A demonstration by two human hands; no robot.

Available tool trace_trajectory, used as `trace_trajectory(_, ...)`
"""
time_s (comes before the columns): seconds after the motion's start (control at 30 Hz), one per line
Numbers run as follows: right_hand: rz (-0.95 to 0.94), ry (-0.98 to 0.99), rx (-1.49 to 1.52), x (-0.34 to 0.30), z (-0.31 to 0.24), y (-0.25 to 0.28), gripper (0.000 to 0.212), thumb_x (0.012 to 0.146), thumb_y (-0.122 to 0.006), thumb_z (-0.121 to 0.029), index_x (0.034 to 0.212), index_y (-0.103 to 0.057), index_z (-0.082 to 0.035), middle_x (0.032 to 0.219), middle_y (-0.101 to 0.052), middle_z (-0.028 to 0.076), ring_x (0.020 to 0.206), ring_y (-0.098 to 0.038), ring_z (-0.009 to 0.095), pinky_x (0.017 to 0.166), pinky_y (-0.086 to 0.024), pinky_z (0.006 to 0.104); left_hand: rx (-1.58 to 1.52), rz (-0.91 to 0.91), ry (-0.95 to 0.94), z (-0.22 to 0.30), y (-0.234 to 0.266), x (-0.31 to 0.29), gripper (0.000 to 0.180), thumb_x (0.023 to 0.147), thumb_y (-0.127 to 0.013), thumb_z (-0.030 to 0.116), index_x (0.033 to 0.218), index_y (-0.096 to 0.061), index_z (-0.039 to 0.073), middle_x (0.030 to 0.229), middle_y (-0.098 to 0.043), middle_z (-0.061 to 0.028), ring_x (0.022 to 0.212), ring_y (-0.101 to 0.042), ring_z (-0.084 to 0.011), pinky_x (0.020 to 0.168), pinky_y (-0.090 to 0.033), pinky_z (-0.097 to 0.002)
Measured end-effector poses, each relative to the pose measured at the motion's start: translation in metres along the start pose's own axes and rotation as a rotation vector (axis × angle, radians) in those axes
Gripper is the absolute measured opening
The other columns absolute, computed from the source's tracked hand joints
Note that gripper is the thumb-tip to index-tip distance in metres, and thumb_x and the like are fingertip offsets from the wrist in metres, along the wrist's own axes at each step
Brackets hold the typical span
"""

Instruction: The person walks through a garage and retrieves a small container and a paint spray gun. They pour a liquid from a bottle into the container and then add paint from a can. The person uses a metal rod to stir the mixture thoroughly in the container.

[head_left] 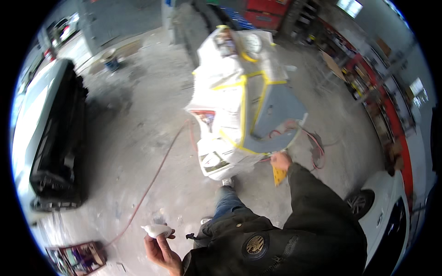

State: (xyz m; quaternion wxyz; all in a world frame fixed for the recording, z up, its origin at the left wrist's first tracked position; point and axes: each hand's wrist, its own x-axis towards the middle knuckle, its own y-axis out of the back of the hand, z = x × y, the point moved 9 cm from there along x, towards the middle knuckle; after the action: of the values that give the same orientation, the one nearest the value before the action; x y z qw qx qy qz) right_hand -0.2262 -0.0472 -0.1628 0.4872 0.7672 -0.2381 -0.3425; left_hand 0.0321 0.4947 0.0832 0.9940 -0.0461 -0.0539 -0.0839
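My left hand [163,250] is at the lower left, its fingers closed round a small white squeeze bottle [156,230] whose narrow tip points left. Ahead of me is a grey car body panel [281,108], edged with yellow masking tape [243,110] and wrapped on its left and far sides in printed white masking sheets [212,99]. My right hand [281,161], arm stretched out, is at the panel's near edge. From its closed fingers hangs a yellow pointed sheet [278,176] with small holes. Blur hides whether those fingers touch the panel.
A red hose [152,192] crosses the concrete floor, and more red hose [319,149] loops right of the panel. Cars stand at left [48,133] and lower right [384,221]. A toolbox [76,258] sits at lower left, a bucket [109,60] farther off. Cluttered shelves [363,83] line the right wall.
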Motion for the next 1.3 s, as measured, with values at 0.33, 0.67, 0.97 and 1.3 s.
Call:
trace_trajectory(0.33, -0.452, 0.402, 0.116, -0.098, -0.32, -0.233, 0.024, 0.071, -0.071, -0.022, 0.084, -0.073, -0.003, 0.076, -0.07, 0.016, 0.075, -0.069, 0.029, 0.072, -0.053, 0.0365, -0.06, 0.491, -0.016, 0.005, 0.289, 0.017, 0.014, 0.095, -0.058, 0.005, 0.103, -0.06, -0.006, 0.091, -0.068, -0.0106, 0.079, -0.064, -0.014, 0.071, -0.052, -0.0273)
trace_trajectory(0.67, -0.381, 0.746, 0.267, 0.052, -0.756, -0.393, 0.018, 0.076, -0.068, -0.013, 0.085, -0.069, 0.002, 0.077, -0.069, 0.01, 0.074, -0.065, 0.018, 0.071, -0.052, 0.0323, 0.253, 1.267, -0.073, 0.006, 0.642, -0.01, 0.015, 0.093, -0.065, 0.016, 0.1, -0.066, 0.003, 0.087, -0.06, 0.0031, 0.077, -0.053, -0.0068, 0.068, -0.042, -0.0214)
trace_trajectory(0.97, -0.757, 1.121, 0.309, -0.229, -1.208, -0.47, 0.023, 0.081, -0.069, -0.019, 0.095, -0.07, -0.001, 0.081, -0.07, 0.009, 0.075, -0.066, 0.014, 0.072, -0.052, 0.0285, 0.173, 1.679, -0.03, 0.007, 0.882, -0.02, 0.019, 0.09, -0.069, 0.014, 0.102, -0.066, -0.001, 0.09, -0.065, -0.0007, 0.079, -0.055, -0.0073, 0.071, -0.044, -0.0242)
trace_trajectory(1.3, -1.019, 1.089, 0.667, -0.53, -1.51, -0.618, 0.021, 0.086, -0.071, -0.016, 0.094, -0.065, 0.003, 0.083, -0.067, 0.004, 0.074, -0.062, 0.008, 0.066, -0.049, 0.023, 0.085, 1.588, 0.125, -0.052, 1.165, 0.024, 0.019, 0.09, -0.067, 0.011, 0.105, -0.066, -0.001, 0.095, -0.066, -0.0037, 0.084, -0.06, -0.0093, 0.072, -0.049, -0.0249)
